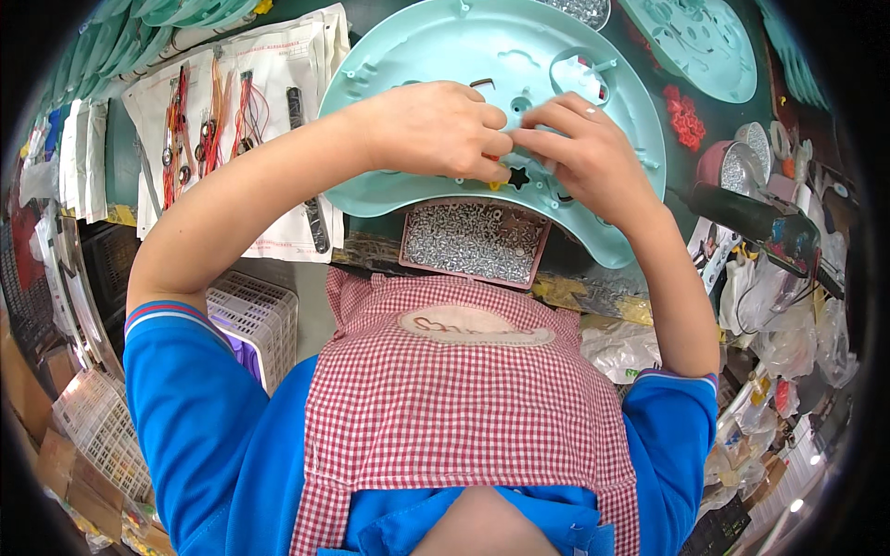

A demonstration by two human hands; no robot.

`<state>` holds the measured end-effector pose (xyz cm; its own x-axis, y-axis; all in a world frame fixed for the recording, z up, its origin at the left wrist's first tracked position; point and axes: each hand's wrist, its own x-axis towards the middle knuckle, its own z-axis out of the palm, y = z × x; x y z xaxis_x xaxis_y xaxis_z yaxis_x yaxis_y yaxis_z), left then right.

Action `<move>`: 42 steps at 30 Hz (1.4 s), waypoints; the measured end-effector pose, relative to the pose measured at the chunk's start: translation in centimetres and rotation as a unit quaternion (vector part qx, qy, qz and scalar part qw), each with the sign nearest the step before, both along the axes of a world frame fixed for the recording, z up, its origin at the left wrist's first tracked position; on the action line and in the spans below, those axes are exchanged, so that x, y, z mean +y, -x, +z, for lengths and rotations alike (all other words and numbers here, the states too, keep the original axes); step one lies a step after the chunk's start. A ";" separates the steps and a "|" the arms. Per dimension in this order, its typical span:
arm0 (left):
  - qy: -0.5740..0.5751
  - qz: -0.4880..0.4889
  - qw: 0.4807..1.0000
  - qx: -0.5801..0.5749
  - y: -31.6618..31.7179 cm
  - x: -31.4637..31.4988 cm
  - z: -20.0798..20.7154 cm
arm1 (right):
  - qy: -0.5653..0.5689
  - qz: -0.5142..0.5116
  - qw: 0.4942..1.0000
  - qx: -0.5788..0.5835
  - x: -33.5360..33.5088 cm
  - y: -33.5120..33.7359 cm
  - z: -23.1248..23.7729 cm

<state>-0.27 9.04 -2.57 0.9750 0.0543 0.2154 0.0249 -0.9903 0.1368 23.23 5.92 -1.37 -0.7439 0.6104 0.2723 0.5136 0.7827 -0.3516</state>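
A large mint-green moulded plastic shell [436, 46] lies on the bench in front of me, hollow side up. My left hand [436, 130] and my right hand [579, 148] meet over its near edge, fingertips pinched together on a small part that my fingers hide. A small black star-shaped piece [517, 176] sits on the shell just below my fingertips. Under my hands, at the bench's near edge, stands a shallow pink tray [414, 215] full of small silver screws.
Plastic bags with orange and red wire bundles [209, 111] lie at the left. A second mint shell [705, 46] and red parts [684, 116] sit at the back right. A black power screwdriver [751, 215] lies at the right. A white crate [250, 315] stands lower left.
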 end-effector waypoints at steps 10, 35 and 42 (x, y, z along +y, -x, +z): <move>-0.057 -0.014 0.995 -0.075 0.7 -0.3 -0.7 | -0.051 0.084 0.995 -0.016 1.4 1.6 -1.8; 0.113 0.061 0.990 0.058 -0.4 -0.6 0.2 | 0.007 0.011 0.999 0.030 -9.1 1.1 -0.3; 0.247 0.137 0.957 0.067 -1.1 -0.5 -0.7 | 0.076 -0.147 0.974 -0.157 -12.1 2.5 -4.4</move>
<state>0.85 8.57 -3.26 0.9269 0.3743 -0.0273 0.3235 -0.7599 0.5638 20.78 -6.14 -5.74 -0.5627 0.8252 -0.0496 0.8084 0.5368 -0.2414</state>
